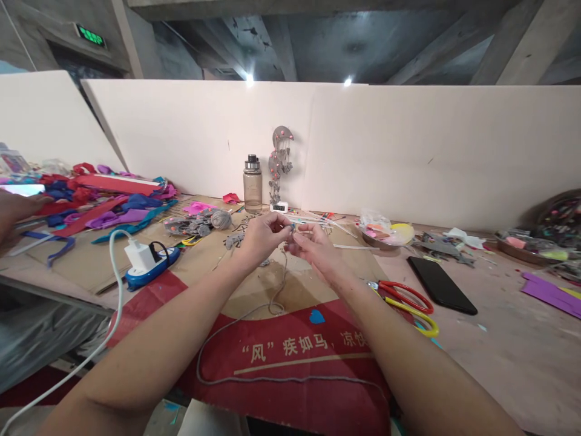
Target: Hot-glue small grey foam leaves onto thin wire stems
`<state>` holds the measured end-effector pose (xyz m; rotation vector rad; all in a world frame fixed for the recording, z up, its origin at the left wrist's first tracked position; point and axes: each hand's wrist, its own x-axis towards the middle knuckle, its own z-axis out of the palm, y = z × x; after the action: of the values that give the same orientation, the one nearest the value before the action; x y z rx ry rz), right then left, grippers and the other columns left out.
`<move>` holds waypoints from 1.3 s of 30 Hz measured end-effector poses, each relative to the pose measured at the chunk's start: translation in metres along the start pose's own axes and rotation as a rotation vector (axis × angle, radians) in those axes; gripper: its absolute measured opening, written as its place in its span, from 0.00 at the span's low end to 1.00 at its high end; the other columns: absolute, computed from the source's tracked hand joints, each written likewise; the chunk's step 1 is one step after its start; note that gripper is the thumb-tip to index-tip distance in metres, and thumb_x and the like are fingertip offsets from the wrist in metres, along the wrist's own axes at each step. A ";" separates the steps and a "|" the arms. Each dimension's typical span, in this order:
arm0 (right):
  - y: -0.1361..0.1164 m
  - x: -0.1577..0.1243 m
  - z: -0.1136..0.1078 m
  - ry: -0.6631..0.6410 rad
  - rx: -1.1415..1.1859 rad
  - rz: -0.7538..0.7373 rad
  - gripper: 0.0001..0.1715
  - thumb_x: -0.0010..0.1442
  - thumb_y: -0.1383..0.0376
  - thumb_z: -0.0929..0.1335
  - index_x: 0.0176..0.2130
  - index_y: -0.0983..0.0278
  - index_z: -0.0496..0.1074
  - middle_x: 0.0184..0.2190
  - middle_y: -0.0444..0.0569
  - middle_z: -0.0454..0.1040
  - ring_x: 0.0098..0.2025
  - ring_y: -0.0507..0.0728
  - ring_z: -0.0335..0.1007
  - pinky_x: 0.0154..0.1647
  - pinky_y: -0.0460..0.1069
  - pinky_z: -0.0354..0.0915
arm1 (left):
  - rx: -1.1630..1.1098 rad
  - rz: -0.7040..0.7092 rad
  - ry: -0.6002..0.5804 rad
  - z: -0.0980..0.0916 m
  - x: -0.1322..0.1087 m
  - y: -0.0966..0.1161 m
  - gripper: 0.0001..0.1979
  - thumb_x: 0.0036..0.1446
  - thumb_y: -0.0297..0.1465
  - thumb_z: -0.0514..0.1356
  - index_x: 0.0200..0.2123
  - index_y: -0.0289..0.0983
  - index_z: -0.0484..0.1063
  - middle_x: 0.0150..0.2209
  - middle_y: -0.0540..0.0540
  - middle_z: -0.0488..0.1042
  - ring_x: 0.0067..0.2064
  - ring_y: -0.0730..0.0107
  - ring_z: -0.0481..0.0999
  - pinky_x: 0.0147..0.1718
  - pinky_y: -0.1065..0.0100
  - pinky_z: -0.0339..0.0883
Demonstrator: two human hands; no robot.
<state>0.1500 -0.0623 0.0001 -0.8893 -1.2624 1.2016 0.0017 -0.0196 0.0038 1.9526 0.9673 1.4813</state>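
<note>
Both my hands meet over the cardboard sheet [290,339] in the middle of the table. My left hand [262,235] is closed in a pinch on a small piece at the end of a grey cord [276,297]. My right hand [313,242] is closed too, its fingertips pinching the same small piece from the other side. The cord hangs down from my hands and loops across the red printed part of the cardboard. What the small piece is I cannot make out.
Red-handled scissors [402,295] and yellow-handled ones [420,321] lie right of my arm, beside a black phone [441,283]. A water bottle [253,184], grey yarn ball [221,219] and grey hanging ornament [280,160] stand behind. A power strip with charger [149,263] sits left. Another person's hand [13,212] shows far left.
</note>
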 end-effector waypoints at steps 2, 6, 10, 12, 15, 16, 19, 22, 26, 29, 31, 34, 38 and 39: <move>-0.003 -0.003 0.004 0.002 0.036 0.016 0.21 0.51 0.58 0.71 0.40 0.59 0.59 0.26 0.35 0.66 0.23 0.47 0.60 0.32 0.48 0.67 | -0.022 -0.022 -0.014 0.000 0.000 0.002 0.05 0.48 0.32 0.63 0.30 0.37 0.74 0.22 0.51 0.74 0.20 0.75 0.70 0.19 0.73 0.61; -0.003 0.000 -0.003 0.089 -0.115 -0.023 0.17 0.52 0.54 0.69 0.36 0.60 0.63 0.22 0.34 0.60 0.19 0.46 0.50 0.19 0.43 0.54 | -0.123 -0.104 -0.078 0.001 0.000 0.005 0.06 0.50 0.32 0.63 0.30 0.36 0.72 0.21 0.50 0.74 0.18 0.75 0.69 0.18 0.73 0.63; -0.002 0.002 -0.011 0.168 -0.432 -0.153 0.14 0.55 0.53 0.67 0.32 0.62 0.68 0.20 0.37 0.62 0.19 0.48 0.52 0.20 0.45 0.51 | -0.208 -0.159 -0.099 0.001 0.000 0.008 0.07 0.49 0.31 0.65 0.29 0.34 0.71 0.22 0.48 0.75 0.21 0.74 0.73 0.21 0.72 0.69; -0.005 0.001 -0.012 0.210 -0.580 -0.214 0.13 0.56 0.55 0.67 0.32 0.62 0.71 0.19 0.38 0.62 0.21 0.49 0.55 0.23 0.45 0.52 | -0.248 -0.176 -0.106 0.002 0.000 0.008 0.08 0.49 0.31 0.65 0.30 0.34 0.71 0.24 0.48 0.76 0.24 0.72 0.76 0.24 0.71 0.72; -0.011 -0.002 -0.010 0.251 -0.659 -0.228 0.12 0.55 0.57 0.68 0.34 0.63 0.75 0.17 0.38 0.60 0.22 0.50 0.54 0.24 0.46 0.51 | -0.280 -0.188 -0.142 0.003 0.000 0.009 0.09 0.50 0.32 0.66 0.31 0.33 0.72 0.25 0.48 0.76 0.27 0.71 0.78 0.27 0.70 0.74; -0.013 -0.003 -0.010 0.261 -0.663 -0.226 0.13 0.55 0.57 0.68 0.35 0.63 0.76 0.17 0.38 0.59 0.21 0.50 0.53 0.24 0.46 0.51 | -0.282 -0.189 -0.156 0.003 0.000 0.010 0.09 0.50 0.33 0.66 0.31 0.32 0.72 0.25 0.47 0.76 0.27 0.71 0.78 0.28 0.70 0.75; -0.015 -0.003 -0.009 0.284 -0.668 -0.233 0.14 0.54 0.57 0.68 0.36 0.64 0.78 0.17 0.38 0.59 0.21 0.50 0.51 0.24 0.47 0.50 | -0.284 -0.189 -0.187 0.003 -0.001 0.010 0.10 0.50 0.33 0.66 0.31 0.32 0.73 0.25 0.47 0.76 0.27 0.72 0.78 0.29 0.70 0.75; -0.012 -0.002 -0.011 0.277 -0.656 -0.229 0.15 0.54 0.57 0.68 0.36 0.63 0.79 0.17 0.39 0.60 0.21 0.50 0.51 0.24 0.47 0.50 | -0.287 -0.187 -0.205 0.003 -0.001 0.010 0.10 0.50 0.34 0.66 0.32 0.32 0.74 0.25 0.47 0.77 0.27 0.72 0.78 0.30 0.69 0.75; -0.009 -0.001 -0.013 0.273 -0.663 -0.239 0.15 0.55 0.57 0.67 0.36 0.63 0.79 0.18 0.40 0.62 0.22 0.51 0.53 0.24 0.47 0.50 | -0.280 -0.191 -0.212 0.003 -0.002 0.011 0.10 0.50 0.33 0.66 0.31 0.32 0.74 0.25 0.48 0.76 0.27 0.72 0.78 0.30 0.70 0.75; -0.008 -0.001 -0.014 0.286 -0.704 -0.259 0.14 0.56 0.57 0.67 0.35 0.63 0.79 0.17 0.39 0.58 0.22 0.50 0.51 0.24 0.47 0.48 | -0.276 -0.193 -0.217 0.002 -0.002 0.012 0.08 0.50 0.31 0.65 0.31 0.32 0.74 0.25 0.48 0.76 0.27 0.72 0.78 0.29 0.71 0.75; -0.009 -0.002 -0.014 0.292 -0.724 -0.266 0.14 0.56 0.57 0.67 0.33 0.63 0.79 0.16 0.38 0.56 0.21 0.50 0.49 0.23 0.47 0.47 | -0.273 -0.193 -0.222 0.002 -0.002 0.013 0.07 0.50 0.31 0.65 0.31 0.32 0.74 0.24 0.48 0.77 0.27 0.73 0.78 0.29 0.71 0.74; -0.009 -0.002 -0.013 0.293 -0.737 -0.268 0.13 0.56 0.58 0.67 0.31 0.64 0.77 0.16 0.38 0.56 0.20 0.49 0.49 0.24 0.47 0.48 | -0.257 -0.188 -0.234 0.002 -0.002 0.012 0.07 0.51 0.31 0.64 0.31 0.32 0.74 0.24 0.47 0.77 0.26 0.73 0.77 0.29 0.71 0.74; -0.007 -0.002 -0.012 0.288 -0.735 -0.254 0.11 0.56 0.59 0.66 0.30 0.63 0.74 0.16 0.38 0.58 0.21 0.49 0.52 0.24 0.46 0.49 | -0.240 -0.186 -0.245 0.002 -0.002 0.012 0.07 0.51 0.31 0.65 0.31 0.32 0.74 0.23 0.48 0.77 0.26 0.74 0.77 0.29 0.72 0.74; -0.006 -0.001 -0.012 0.284 -0.733 -0.253 0.11 0.56 0.59 0.66 0.30 0.63 0.74 0.16 0.38 0.59 0.21 0.49 0.53 0.24 0.46 0.50 | -0.239 -0.187 -0.246 0.002 -0.002 0.012 0.07 0.51 0.31 0.65 0.31 0.32 0.74 0.23 0.48 0.77 0.26 0.74 0.77 0.29 0.72 0.74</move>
<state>0.1626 -0.0635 0.0040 -1.3189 -1.5411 0.3738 0.0060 -0.0287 0.0108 1.7698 0.8003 1.1629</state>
